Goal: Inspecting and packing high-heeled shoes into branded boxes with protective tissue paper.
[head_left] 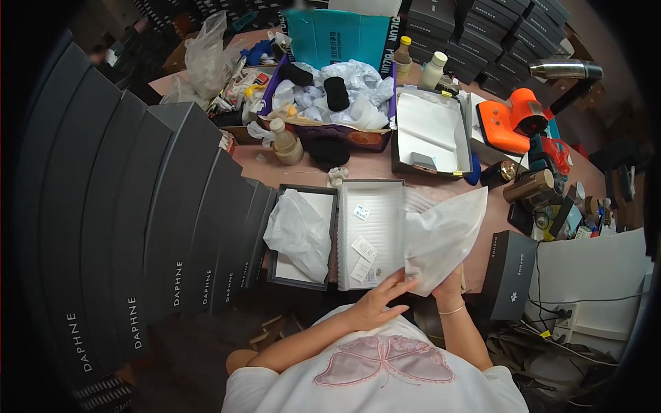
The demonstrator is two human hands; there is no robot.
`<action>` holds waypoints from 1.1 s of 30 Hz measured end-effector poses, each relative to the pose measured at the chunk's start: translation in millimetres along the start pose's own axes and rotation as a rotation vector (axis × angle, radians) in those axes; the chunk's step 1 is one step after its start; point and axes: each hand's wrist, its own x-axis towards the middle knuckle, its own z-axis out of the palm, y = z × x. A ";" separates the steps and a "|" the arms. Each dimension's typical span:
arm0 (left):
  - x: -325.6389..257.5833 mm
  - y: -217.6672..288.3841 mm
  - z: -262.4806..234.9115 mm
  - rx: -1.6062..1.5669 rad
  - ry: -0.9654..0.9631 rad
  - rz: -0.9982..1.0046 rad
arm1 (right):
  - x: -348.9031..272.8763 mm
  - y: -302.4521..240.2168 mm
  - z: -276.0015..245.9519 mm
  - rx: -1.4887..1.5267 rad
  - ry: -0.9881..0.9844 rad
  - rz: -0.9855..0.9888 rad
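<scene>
A thin, translucent white wrapper [444, 234], perhaps a bag, stands raised in a pointed shape over the table's near edge. My left hand [380, 300] has its fingers apart, with fingertips touching the wrapper's lower left corner. My right hand [449, 283] is at the wrapper's lower right; its fingers are hidden behind the material. Just left of the wrapper, an open box part [339, 237] is lined with ribbed translucent sheeting, on which several white paper tags [363, 249] lie. Beside it, a dark open shoebox [275, 272] holds a crumpled white plastic bag [298, 227].
Tall stacks of dark shoeboxes [175, 227] wall off the left. Farther back are a purple box [375, 142] of crumpled white paper, a bottle [286, 146] and a white-lined box [427, 127]. An orange device [506, 124] stands right, above a dark box [509, 272].
</scene>
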 end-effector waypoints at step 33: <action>-16.7 -43.0 -4.6 0.541 0.372 -0.051 | 58.4 135.4 -41.3 -1.662 -0.523 -0.165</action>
